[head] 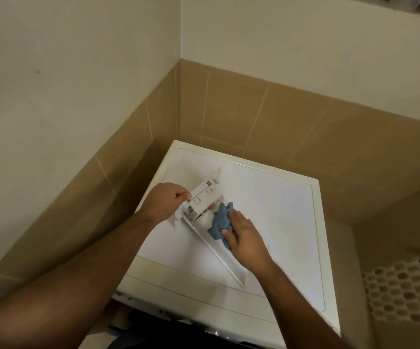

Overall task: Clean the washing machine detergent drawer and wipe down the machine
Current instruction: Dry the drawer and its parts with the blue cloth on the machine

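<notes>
The white detergent drawer (pixel 201 197) lies removed on the flat white top of the washing machine (pixel 274 197), tipped on its side with its long front panel running toward me. My left hand (pixel 164 201) grips the drawer's left end and holds it tilted. My right hand (pixel 241 235) presses a crumpled blue cloth (pixel 220 221) against the drawer's open compartments. The inside of the compartments is mostly hidden by the cloth.
The machine stands in a corner, with tan tiled walls (pixel 254 114) close on the left and behind. A gap and a lower tiled ledge lie to the right, with a patterned mosaic floor (pixel 405 290) beyond. The machine's front edge is just below my arms.
</notes>
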### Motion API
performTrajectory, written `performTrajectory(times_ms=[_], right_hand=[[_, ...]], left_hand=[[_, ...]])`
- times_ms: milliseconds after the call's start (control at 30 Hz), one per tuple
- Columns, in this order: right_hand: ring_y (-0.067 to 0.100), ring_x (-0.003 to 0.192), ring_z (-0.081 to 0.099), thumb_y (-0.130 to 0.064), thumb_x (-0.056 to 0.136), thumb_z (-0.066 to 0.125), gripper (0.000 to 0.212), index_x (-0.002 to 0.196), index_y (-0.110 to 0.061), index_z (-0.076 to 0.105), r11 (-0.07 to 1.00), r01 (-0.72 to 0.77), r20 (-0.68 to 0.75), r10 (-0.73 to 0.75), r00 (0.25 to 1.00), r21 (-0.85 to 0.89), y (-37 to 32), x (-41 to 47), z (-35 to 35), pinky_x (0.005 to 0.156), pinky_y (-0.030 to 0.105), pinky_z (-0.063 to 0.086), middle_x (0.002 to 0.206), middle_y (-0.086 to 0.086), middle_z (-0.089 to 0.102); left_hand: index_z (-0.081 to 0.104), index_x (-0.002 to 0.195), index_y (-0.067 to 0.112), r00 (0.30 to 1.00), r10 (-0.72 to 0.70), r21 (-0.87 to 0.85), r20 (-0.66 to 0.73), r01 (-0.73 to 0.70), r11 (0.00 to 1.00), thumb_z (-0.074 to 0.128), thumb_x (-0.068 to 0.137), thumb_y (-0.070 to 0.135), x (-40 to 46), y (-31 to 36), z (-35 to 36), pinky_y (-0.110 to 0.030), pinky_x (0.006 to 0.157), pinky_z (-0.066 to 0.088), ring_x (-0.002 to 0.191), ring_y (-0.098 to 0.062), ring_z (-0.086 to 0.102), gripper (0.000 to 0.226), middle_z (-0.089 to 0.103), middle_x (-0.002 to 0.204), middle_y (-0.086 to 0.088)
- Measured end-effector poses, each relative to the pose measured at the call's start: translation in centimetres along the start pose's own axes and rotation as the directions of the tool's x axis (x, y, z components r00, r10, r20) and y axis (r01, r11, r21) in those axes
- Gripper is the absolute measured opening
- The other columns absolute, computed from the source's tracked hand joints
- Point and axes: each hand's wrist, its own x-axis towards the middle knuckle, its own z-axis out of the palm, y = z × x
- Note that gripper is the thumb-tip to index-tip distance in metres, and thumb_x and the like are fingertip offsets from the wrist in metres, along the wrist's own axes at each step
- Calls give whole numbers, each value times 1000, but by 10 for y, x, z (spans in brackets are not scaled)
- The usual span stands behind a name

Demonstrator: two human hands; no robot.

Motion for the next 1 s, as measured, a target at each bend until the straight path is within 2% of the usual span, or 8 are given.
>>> performTrajectory(times_ms=[133, 200, 267, 367, 467, 667, 800, 1000], right_hand=[[15, 123, 52, -44, 95, 48, 48, 133, -18, 58, 990, 115, 16, -114, 993, -86, 6, -8, 1, 108, 33, 39, 134, 0, 59], [21, 96, 63, -30, 92, 52, 24, 103, -19, 70, 991, 76, -96, -87, 992, -111, 11, 1, -10, 89, 32, 47, 102, 0, 71], [23, 73, 61, -17, 88, 56, 10, 84, -18, 65, 995, -74, -240, 54, 969, -72, 11, 19, -21, 66, 28, 43, 78, 0, 67], [18, 76, 60, -12, 87, 67, 19, 106, -14, 63, 943, -288, -283, 325, 902, 167, -6, 48, -26, 71, 27, 48, 84, -1, 65], [23, 80, 63, -12, 84, 69, 8, 91, -8, 69, 913, -340, -279, 395, 875, 225, -20, 61, -12, 75, 31, 51, 86, 5, 68], [33, 82, 63, -16, 89, 54, 18, 87, -9, 71, 931, -164, -91, 142, 986, -326, -14, 67, -33, 65, 29, 40, 89, 14, 66], [30, 80, 63, -12, 86, 55, 19, 74, -10, 69, 938, -222, -150, 187, 971, -266, -35, 69, -26, 63, 25, 36, 83, 10, 63], [13, 77, 60, -4, 78, 73, 14, 83, -16, 78, 937, 202, -140, -249, 958, -286, -26, 49, -14, 64, 12, 39, 89, 1, 64]], left_hand=[[69, 116, 14, 999, 18, 42, 42, -20, 999, 51, 99, 31, 24, 4, 2, -25, 82, 47, 98, -18, 63, 30, 70, 113, -4], [69, 114, 15, 998, 23, 79, 63, -28, 996, 50, 99, 32, 30, 5, 4, -28, 84, 49, 97, -18, 63, 30, 70, 111, -2], [69, 112, 18, 998, 31, 113, 64, -38, 993, 48, 100, 33, 34, 7, 5, -30, 84, 49, 95, -17, 63, 29, 71, 109, 0], [68, 114, 21, 998, 35, 161, 54, -44, 986, 45, 101, 32, 37, 8, 8, -29, 84, 46, 96, -16, 62, 28, 70, 111, 3], [66, 118, 21, 997, 35, 192, 67, -48, 980, 44, 102, 33, 37, 7, 9, -28, 86, 46, 100, -17, 62, 30, 68, 115, 2], [68, 115, 20, 996, 59, 180, 59, -69, 981, 42, 102, 32, 37, 8, 9, -25, 80, 42, 97, -17, 62, 31, 69, 113, 1], [67, 115, 21, 998, 33, 218, 62, -46, 975, 41, 102, 34, 37, 9, 10, -30, 85, 47, 96, -17, 61, 31, 68, 113, 1], [68, 112, 22, 995, 34, 188, 96, -52, 981, 44, 101, 35, 40, 10, 5, -35, 89, 48, 94, -17, 60, 30, 69, 111, 2]])
